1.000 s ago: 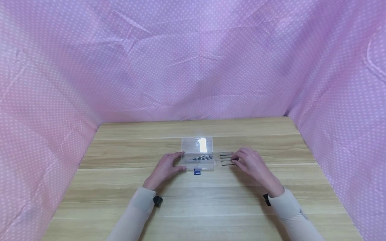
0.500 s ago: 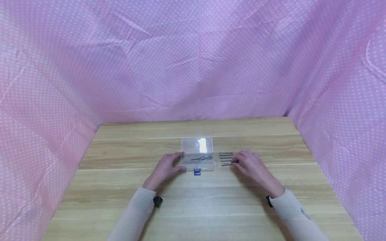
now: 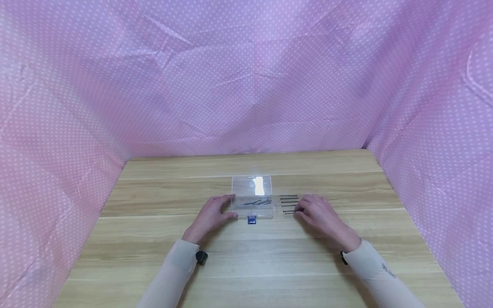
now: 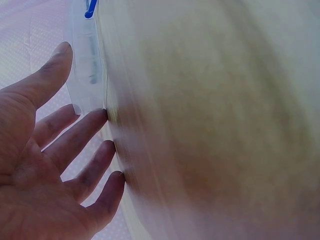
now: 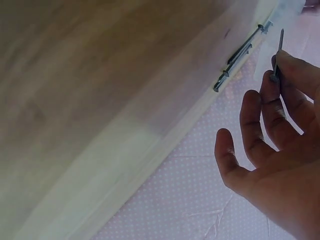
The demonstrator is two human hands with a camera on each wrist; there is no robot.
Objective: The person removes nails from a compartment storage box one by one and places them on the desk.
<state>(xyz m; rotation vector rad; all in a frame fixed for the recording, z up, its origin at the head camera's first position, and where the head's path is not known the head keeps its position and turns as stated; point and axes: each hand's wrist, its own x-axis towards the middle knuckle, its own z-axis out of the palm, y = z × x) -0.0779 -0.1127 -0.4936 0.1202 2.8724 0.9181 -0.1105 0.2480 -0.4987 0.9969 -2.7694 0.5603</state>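
Observation:
My right hand (image 3: 317, 216) pinches a nail (image 5: 281, 41) between thumb and fingers, its point sticking up past the thumb in the right wrist view. That hand is at the right ends of several nails (image 3: 289, 202), which lie side by side on the table, right of a clear plastic box (image 3: 271, 210). The box's lid (image 3: 242, 186) is folded back. More nails (image 3: 257, 202) lie inside its rear part. At the box's left side rests my left hand (image 3: 209, 214), thumb at the front corner and index finger at the rear one, the fingers spread and nearly straight.
A blue latch (image 3: 252, 220) juts from the front of the box. The wooden table (image 3: 246, 265) runs back to a pink dotted cloth (image 3: 246, 107), which also hangs at both sides.
My right hand has come slightly towards the table's front, to the front end of the row, where two nails now show close together. The left hand and box have stayed still.

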